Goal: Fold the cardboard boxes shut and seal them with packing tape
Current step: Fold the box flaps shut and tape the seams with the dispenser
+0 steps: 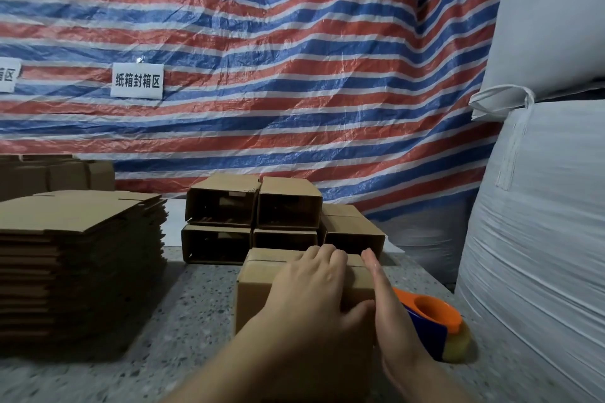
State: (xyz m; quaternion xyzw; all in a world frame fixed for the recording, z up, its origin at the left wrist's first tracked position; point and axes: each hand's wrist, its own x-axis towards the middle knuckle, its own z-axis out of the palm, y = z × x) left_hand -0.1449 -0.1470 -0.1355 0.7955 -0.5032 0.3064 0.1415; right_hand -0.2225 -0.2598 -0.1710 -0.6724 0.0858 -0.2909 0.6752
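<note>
- right now my left hand [307, 285] lies across the top of the near cardboard box [258, 291], fingers curled over the far flaps and thumb down on the near right edge; i read that as pressing the flaps closed so the seam cannot spring open
- my right hand [386, 307] stands edge-on against the box's right side, fingers straight and together, holding nothing; it looks like a brace to keep the box square
- that box sits on the speckled table [196, 304], close to me at the middle, with its top seam running left to right and no tape that i can see on it
- the tape dispenser [435, 324], orange and blue with a roll at its near end, lies just right of the box, behind my right hand, handy for the sealing step, which i judge is next
- beyond the box a pile of assembled boxes [255, 216] lies on its sides, open ends facing me
- a stack of flat cartons [78, 258] waits well to the left, presumably stock to fold later
- a striped tarp [262, 59] hangs behind, and white sacks [540, 206] stand on the right
</note>
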